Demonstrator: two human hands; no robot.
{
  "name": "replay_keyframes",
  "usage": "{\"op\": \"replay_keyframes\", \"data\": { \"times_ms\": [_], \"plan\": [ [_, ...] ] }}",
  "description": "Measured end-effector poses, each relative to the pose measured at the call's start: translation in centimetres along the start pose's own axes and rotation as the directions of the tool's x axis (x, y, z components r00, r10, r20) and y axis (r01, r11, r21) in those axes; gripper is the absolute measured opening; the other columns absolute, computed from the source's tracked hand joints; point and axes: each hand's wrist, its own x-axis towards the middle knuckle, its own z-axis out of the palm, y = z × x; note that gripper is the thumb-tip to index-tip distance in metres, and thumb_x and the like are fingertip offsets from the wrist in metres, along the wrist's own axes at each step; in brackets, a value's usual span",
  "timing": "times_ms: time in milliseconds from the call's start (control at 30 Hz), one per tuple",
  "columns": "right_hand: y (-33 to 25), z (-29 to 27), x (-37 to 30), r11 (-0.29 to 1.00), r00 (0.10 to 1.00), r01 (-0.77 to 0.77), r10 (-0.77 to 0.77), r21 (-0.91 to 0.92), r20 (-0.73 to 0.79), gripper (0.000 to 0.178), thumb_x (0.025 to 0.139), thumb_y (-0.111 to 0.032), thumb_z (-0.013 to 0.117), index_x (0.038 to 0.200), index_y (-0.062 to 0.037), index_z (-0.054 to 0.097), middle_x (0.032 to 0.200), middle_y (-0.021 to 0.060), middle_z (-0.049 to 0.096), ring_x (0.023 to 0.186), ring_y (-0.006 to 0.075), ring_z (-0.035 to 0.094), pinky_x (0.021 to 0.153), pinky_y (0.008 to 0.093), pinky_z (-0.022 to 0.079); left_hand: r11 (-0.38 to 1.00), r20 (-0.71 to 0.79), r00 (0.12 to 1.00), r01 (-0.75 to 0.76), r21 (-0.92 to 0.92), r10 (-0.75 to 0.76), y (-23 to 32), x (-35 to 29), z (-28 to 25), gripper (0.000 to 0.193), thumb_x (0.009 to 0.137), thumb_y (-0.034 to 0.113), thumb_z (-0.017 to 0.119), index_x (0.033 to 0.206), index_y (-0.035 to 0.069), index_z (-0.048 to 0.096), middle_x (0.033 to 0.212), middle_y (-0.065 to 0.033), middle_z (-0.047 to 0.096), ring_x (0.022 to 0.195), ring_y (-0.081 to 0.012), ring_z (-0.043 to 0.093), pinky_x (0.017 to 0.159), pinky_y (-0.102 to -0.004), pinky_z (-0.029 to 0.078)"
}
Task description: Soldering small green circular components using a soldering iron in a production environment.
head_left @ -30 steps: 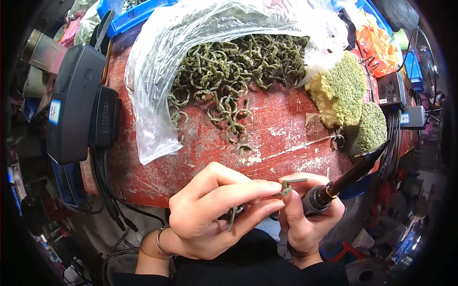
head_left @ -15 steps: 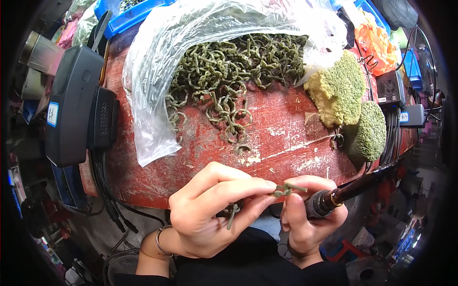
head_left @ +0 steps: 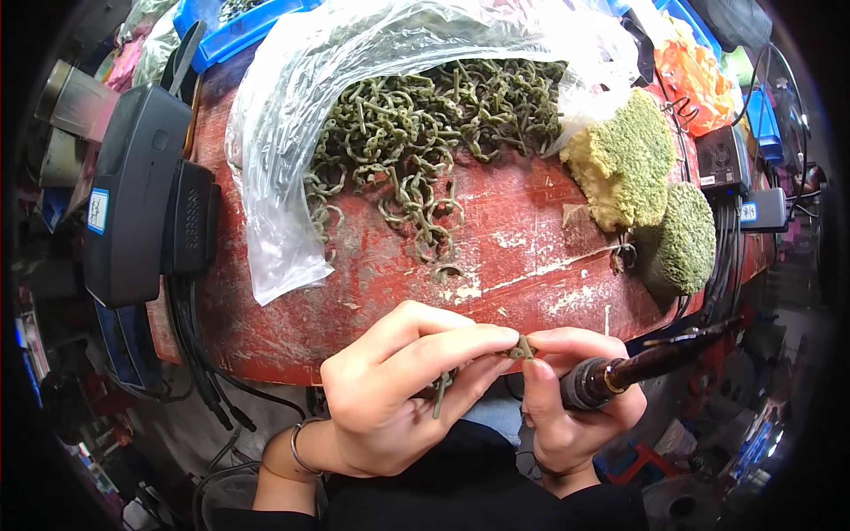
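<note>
Above the table's near edge, both hands meet at their fingertips. My left hand [head_left: 390, 389] pinches a small grey-green ring piece with a short stem [head_left: 522, 349]. Tucked under its fingers is another grey-green piece [head_left: 441, 396], partly hidden. My right hand [head_left: 575, 416] has thumb and forefinger on the other side of the first piece. That same hand grips a dark brown rod-shaped tool [head_left: 660, 361] with a thick black grip, lying across the palm and pointing right; its kind I cannot make out. Further off lies a heap of similar grey-green rings [head_left: 390, 128], partly under a clear plastic bag [head_left: 279, 133].
The worn red table [head_left: 522, 212] carries two porous yellow-green lumps [head_left: 624, 159] at right. A loose ring piece [head_left: 447, 273] lies before the heap. Black devices [head_left: 142, 199] with hanging cables stand at left; another black box [head_left: 722, 162] and an orange bag [head_left: 699, 80] are at right.
The stemmed piece has turned between my fingertips; its stem pointed right and now stands more upright. The tool's far end has dipped slightly. The heap stays put.
</note>
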Motion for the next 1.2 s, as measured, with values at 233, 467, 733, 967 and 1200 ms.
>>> {"op": "replay_keyframes", "data": {
  "times_ms": [233,467,733,967,1200],
  "plan": [
    [0.3,0.8,-0.3,0.983,0.988,-0.113,0.126,0.143,-0.089,0.025,0.071,0.004,0.065,0.093,0.005,0.054,0.084,0.0127,0.065,0.073,0.014,0.064,0.064,0.0233,0.05,1.0,-0.019,1.0,-0.005,-0.015,0.004,-0.1,-0.1,0.0,0.02,0.064,-0.002,0.07,0.082,0.002,0.064,0.074,-0.0102,0.06,0.065,-0.0154,0.06,0.057,-0.0233,0.047],
    [0.6,1.0,-0.2,0.965,0.98,-0.095,0.133,0.245,-0.145,0.022,0.077,-0.008,0.063,0.088,0.0061,0.051,0.056,0.0059,0.051,0.038,0.0054,0.041,0.035,0.0176,0.027,0.982,0.033,0.997,0.081,-0.171,-0.077,-0.1,0.0,0.0,0.015,0.069,0.001,0.069,0.082,-0.002,0.062,0.074,-0.0114,0.061,0.056,-0.0121,0.058,0.049,-0.0202,0.044],
    [0.2,0.0,-0.7,0.95,0.983,-0.151,0.172,0.273,-0.058,0.023,0.072,0.004,0.065,0.093,0.0049,0.056,0.084,0.0126,0.064,0.074,0.0139,0.063,0.066,0.0246,0.05,0.908,0.136,0.959,0.28,-0.31,-0.25,-0.2,-0.1,0.5,0.012,0.073,0.0,0.065,0.083,-0.005,0.06,0.075,-0.0119,0.061,0.05,-0.01,0.055,0.043,-0.0182,0.041],
    [-0.2,-0.2,-0.4,0.936,0.989,-0.141,0.145,0.323,0.011,0.026,0.072,0.005,0.065,0.096,0.0045,0.054,0.087,0.0137,0.064,0.077,0.0154,0.063,0.068,0.0253,0.05,0.544,0.368,0.804,0.589,-0.597,-0.466,-0.1,0.2,0.4,0.015,0.076,-0.001,0.062,0.089,-0.007,0.056,0.072,-0.0106,0.06,0.046,-0.0085,0.051,0.039,-0.0189,0.038],
    [-0.6,0.4,0.2,0.918,0.978,-0.199,0.206,0.343,0.016,0.019,0.075,0.005,0.062,0.093,0.0062,0.057,0.081,0.0131,0.064,0.073,0.0126,0.062,0.065,0.0229,0.049,0.289,0.486,0.664,0.714,-0.638,-0.568,0.0,0.4,-0.5,0.018,0.076,0.0,0.061,0.091,-0.006,0.052,0.071,-0.0146,0.059,0.044,-0.0091,0.049,0.038,-0.0182,0.037]
  ]
}}
